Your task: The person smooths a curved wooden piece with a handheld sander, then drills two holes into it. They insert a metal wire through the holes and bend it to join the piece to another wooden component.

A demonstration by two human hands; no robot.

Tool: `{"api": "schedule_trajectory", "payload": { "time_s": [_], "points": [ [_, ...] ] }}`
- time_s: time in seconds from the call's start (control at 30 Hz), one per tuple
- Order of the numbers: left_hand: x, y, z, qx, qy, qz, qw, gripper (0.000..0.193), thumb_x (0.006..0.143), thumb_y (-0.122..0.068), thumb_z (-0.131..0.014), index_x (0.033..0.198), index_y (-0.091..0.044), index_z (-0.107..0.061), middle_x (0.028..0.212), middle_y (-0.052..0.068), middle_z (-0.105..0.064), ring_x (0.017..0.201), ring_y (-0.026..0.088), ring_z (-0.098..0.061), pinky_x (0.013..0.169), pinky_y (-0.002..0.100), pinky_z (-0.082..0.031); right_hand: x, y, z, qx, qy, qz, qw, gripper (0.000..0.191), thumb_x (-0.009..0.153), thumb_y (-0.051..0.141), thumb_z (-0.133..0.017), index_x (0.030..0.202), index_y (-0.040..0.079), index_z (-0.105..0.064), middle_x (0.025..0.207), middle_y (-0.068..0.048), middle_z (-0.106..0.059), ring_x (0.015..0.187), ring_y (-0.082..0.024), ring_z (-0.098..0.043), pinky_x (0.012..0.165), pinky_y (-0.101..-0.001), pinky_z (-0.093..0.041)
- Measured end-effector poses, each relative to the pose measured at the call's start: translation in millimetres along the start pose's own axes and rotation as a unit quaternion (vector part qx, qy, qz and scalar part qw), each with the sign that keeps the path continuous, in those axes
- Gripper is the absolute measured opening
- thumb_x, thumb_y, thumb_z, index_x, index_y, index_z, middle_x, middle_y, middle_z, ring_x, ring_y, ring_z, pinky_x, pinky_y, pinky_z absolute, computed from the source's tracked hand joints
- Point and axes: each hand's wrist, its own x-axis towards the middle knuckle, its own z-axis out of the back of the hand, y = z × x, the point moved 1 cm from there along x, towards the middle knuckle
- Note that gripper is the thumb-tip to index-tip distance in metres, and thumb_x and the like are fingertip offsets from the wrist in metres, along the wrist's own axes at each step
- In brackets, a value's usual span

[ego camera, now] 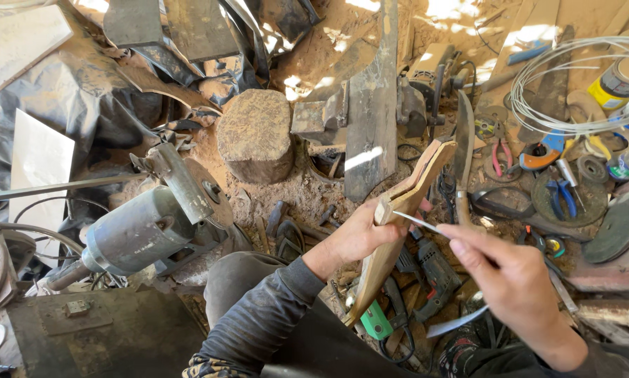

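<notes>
Here the left hand (360,234) is clenched around a long, pale, curved wooden piece (398,217), made of two flat layers pressed together, which it holds upright and slightly tilted above the sandy ground. The lower end of the wood points down toward the person's lap, and the upper end rises toward a dark, curved metal blade (463,140) just beside it. The right hand (510,280) pinches a thin, straight metal rod (418,222) between thumb and forefinger; the tip of the rod touches the edge of the wooden piece, right by the left hand's fingers.

To the left, a grey bench grinder with a round motor housing (143,227) lies on the ground, well apart from both hands. A brown, rough stump of wood (255,133) stands ahead of the person, beside a dark, flat steel bar (370,119). On the right lie a coil of thin silver wire (573,84), red-handled pliers (500,157), blue-handled pliers (561,196) and dark round grinding discs (619,224). Below the wooden piece a green power drill (377,323) rests near the person's legs.
</notes>
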Motion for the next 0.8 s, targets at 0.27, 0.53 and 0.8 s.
{"api": "schedule_trajectory", "payload": {
  "time_s": [0.27,0.53,0.8],
  "points": [
    [-7,-15,8,0.069,-0.05,0.034,0.996,0.075,0.081,0.003,-0.052,0.155,-0.007,-0.043,0.131,0.005,-0.063,0.117,0.017,-0.063,0.104,0.034,-0.052,31,10,12,-0.241,0.087,0.328,0.909,0.05,0.078,0.011,-0.074,0.128,0.015,-0.074,0.053,-0.002,-0.053,0.045,-0.018,-0.054,0.046,-0.0369,-0.047],
    [-14,-20,11,0.093,-0.073,-0.002,0.993,0.092,0.077,0.005,-0.051,0.165,-0.012,-0.028,0.128,0.004,-0.061,0.112,0.016,-0.062,0.098,0.032,-0.053,8,-29,-24,0.374,0.128,-0.212,0.894,0.044,0.086,0.014,-0.07,0.13,0.014,-0.069,0.061,0.003,-0.059,0.05,-0.008,-0.056,0.048,-0.029,-0.047],
    [-17,-8,21,0.114,-0.065,0.033,0.991,0.069,0.083,0.0,-0.053,0.151,-0.005,-0.05,0.123,0.007,-0.066,0.11,0.016,-0.066,0.095,0.033,-0.057,44,-13,-4,-0.121,0.119,0.288,0.942,0.048,0.084,0.014,-0.071,0.132,0.015,-0.067,0.053,0.003,-0.053,0.043,-0.008,-0.053,0.043,-0.0294,-0.046]
  ]
}}
